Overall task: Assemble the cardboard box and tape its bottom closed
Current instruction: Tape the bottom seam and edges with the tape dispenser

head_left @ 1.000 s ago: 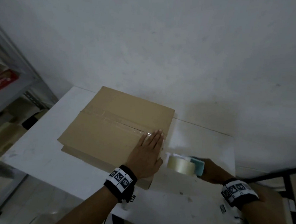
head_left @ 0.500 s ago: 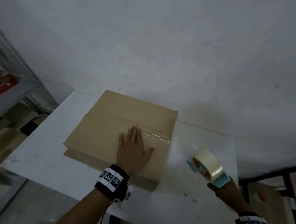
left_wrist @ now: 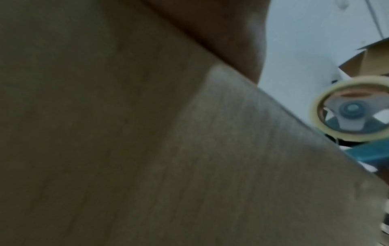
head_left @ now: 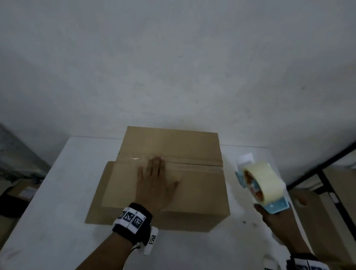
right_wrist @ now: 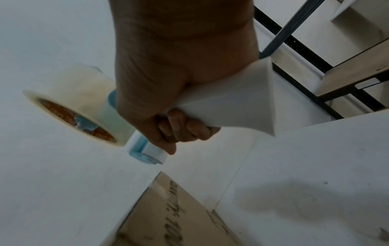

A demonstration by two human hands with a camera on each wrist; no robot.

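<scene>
Fingers point(head_left: 154, 164) of the left hand point(head_left: 154, 185) lie straight and flat on the cardboard box point(head_left: 195, 189), their tips on the clear tape strip point(head_left: 130, 157) along its middle seam. That box sits on the white table point(head_left: 67, 191), against the wall. Right hand point(right_wrist: 174, 86) has its fingers curled tight round the handle of the tape dispenser point(head_left: 262, 184), held up in the air to the right of the box.

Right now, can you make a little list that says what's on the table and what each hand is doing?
table: white, box on it
box: brown, flaps shut, clear tape along the seam
left hand: flat on the box, fingers straight, tips on the tape
right hand: grips the tape gun's handle
tape gun: blue, clear roll, held up beside the box, not touching it
</scene>
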